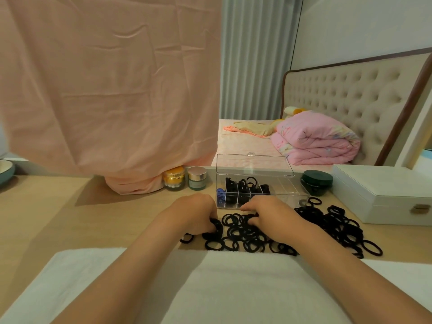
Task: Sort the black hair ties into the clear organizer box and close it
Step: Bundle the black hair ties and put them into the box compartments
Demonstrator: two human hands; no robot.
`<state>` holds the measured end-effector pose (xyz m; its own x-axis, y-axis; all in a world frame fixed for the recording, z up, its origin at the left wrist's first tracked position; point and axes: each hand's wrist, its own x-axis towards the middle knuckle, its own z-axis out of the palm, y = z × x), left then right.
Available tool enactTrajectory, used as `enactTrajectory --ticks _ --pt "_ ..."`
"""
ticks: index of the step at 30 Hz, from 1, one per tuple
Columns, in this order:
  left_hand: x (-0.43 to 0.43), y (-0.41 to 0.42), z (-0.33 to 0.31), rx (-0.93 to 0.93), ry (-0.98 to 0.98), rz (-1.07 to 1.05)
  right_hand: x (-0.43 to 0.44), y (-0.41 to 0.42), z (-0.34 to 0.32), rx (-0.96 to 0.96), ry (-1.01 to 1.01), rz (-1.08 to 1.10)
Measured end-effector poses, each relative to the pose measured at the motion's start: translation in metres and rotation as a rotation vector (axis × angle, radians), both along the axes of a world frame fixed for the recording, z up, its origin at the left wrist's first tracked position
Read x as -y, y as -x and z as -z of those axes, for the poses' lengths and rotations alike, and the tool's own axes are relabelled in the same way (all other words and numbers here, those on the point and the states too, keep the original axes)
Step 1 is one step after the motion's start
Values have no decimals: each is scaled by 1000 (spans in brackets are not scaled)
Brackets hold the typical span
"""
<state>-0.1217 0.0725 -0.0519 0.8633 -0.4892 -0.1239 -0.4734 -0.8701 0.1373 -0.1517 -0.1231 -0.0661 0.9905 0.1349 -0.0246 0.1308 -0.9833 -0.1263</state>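
Note:
A big pile of black hair ties (327, 224) is spread over the wooden table in front of me. Behind it stands the clear organizer box (284, 191) with its lid (254, 165) tipped up and open. Black ties fill its middle compartments and blue ones (220, 195) lie in the leftmost; the right compartments look bare. My left hand (195, 213) rests on the pile's left edge with its fingers curled around black ties. My right hand (268, 218) lies palm down on the pile just in front of the box, fingertips pinching ties.
Two cosmetic jars (174, 178) (197, 177) stand left of the box, under a hanging pink cloth (112, 90). A dark green jar (316, 182) and a white jewellery case (383, 197) are to the right. A white towel (233, 288) covers the near edge. A bowl (5, 170) sits far left.

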Motion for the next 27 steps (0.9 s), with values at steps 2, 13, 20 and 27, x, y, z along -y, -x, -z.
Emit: enactTrajectory --ticks 2,13,20,27 --pt "-2 0 0 -21 53 9 -1 1 0 -36 107 2" --pt "-17 -12 2 -370 658 -149 11 11 -21 -48 -260 29" --pt "3 -5 7 -437 840 -136 -15 32 -45 -157 -1034 -5" --pt "4 -2 4 -572 995 -73 -8 22 -31 -82 -912 159"
